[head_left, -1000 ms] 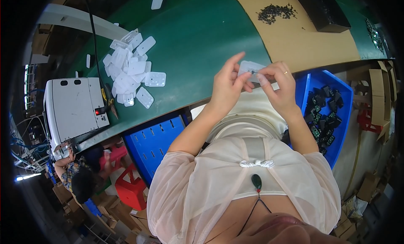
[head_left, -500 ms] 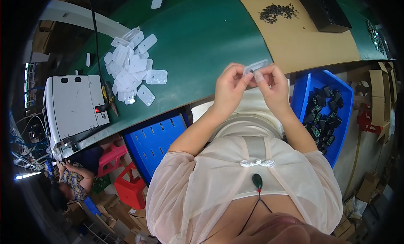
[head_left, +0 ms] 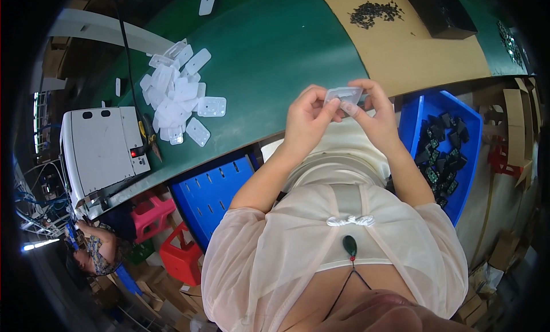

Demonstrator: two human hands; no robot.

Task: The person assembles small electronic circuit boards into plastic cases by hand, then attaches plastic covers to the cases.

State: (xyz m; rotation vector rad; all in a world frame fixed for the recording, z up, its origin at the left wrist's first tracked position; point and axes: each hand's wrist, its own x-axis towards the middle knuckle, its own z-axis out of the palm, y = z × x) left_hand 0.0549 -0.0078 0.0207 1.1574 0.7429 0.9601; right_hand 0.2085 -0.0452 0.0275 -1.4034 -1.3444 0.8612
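Both my hands hold one white translucent plastic cover (head_left: 344,93) just over the table's near edge. My left hand (head_left: 309,117) pinches its left side between thumb and fingers. On the other side, my right hand (head_left: 375,115) has its thumb pressed on the cover's lower face and its fingers curled behind the right end. Any small part under the thumbs is hidden. A loose pile of similar white plastic covers (head_left: 177,91) lies on the green table (head_left: 269,63), left of my hands.
Small black parts (head_left: 375,14) lie heaped on a brown board (head_left: 412,57), beside a black box (head_left: 441,14). At my right stands a blue bin (head_left: 467,177) of black parts and circuit boards. A white machine (head_left: 103,148) and pliers (head_left: 150,138) are at left; another person (head_left: 100,249) sits beyond.
The cover has turned so that its broad face shows more. My right fingers have lifted and spread along its right end. The view has shifted slightly.
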